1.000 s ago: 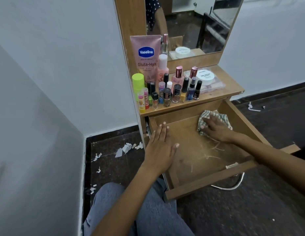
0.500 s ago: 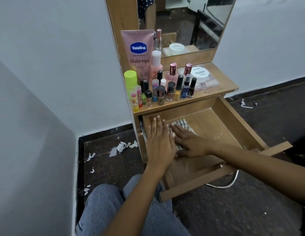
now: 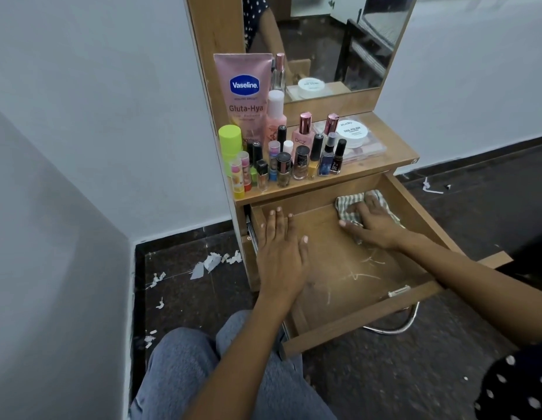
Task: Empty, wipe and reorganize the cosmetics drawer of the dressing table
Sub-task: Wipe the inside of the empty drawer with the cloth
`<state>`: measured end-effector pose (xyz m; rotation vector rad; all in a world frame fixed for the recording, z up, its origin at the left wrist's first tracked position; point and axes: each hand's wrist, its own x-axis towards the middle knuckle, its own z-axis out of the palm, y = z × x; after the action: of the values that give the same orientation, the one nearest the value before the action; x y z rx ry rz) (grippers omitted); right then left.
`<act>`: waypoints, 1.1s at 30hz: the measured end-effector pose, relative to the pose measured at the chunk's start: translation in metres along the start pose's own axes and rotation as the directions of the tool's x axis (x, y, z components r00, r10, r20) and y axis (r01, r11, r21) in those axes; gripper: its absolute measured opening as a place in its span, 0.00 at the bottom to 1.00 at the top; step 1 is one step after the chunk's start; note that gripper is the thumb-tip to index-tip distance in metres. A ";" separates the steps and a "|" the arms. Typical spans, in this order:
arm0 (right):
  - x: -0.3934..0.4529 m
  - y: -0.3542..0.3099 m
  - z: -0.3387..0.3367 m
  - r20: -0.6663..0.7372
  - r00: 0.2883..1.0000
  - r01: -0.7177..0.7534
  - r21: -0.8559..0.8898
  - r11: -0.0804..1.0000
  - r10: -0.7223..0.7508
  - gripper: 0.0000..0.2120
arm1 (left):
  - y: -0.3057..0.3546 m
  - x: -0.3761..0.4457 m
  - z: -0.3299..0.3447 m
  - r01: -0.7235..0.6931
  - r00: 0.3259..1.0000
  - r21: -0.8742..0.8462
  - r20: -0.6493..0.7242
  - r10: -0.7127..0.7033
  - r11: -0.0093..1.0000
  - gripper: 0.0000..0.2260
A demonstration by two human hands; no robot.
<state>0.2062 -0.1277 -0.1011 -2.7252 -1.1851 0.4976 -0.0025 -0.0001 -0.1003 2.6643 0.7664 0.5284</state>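
The wooden drawer of the dressing table stands pulled out, holding only a checked cloth at its back right corner. My right hand lies flat on that cloth and presses it against the drawer floor. My left hand rests palm down, fingers spread, over the drawer's left wall. White scratch marks show on the drawer floor near the front. The cosmetics stand on the shelf above: a pink Vaseline tube, several nail polish bottles, a white jar.
A mirror rises behind the shelf. White paper scraps litter the dark floor left of the table, against the wall. A chrome handle hangs under the drawer front. My jeans-clad knees sit just in front of the drawer.
My right hand slid the cloth from the back right to the left beside my left hand, then back to the back right corner. My left hand stayed in place.
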 end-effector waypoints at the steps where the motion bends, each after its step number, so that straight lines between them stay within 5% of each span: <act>1: 0.001 -0.008 0.002 -0.024 0.999 -0.046 0.044 0.998 0.047 0.48 | 0.000 0.000 0.000 0.001 1.000 0.001 -0.004 -0.001 1.000 0.28; 4: 0.004 -0.022 0.004 0.003 0.992 -0.126 0.175 0.977 0.127 0.47 | 0.001 0.001 0.000 0.006 1.000 -0.007 -0.003 -0.006 1.000 0.28; 7: -0.007 -0.036 0.007 0.149 0.988 0.013 0.094 0.995 -0.027 0.58 | 0.000 0.002 0.000 0.009 1.000 -0.002 0.003 -0.009 1.000 0.29; 11: -0.021 -0.059 0.020 0.305 0.946 0.128 -0.045 0.991 -0.108 0.45 | -0.001 0.003 0.001 0.000 1.000 -0.003 -0.017 0.000 1.000 0.27; 22: 0.009 -0.022 0.001 0.066 0.976 -0.207 0.012 0.978 0.205 0.52 | -0.001 0.000 0.003 -0.004 1.000 -0.022 -0.026 0.003 1.000 0.29; 33: -0.037 -0.023 -0.019 0.242 0.936 -0.244 -0.086 0.966 0.257 0.50 | -0.002 0.000 -0.001 -0.007 1.000 -0.006 0.006 0.007 1.000 0.31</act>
<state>0.1737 -0.1386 -0.0686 -2.9461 -0.9097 0.8775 -0.0041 0.0018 -0.0998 2.6628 0.7522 0.5234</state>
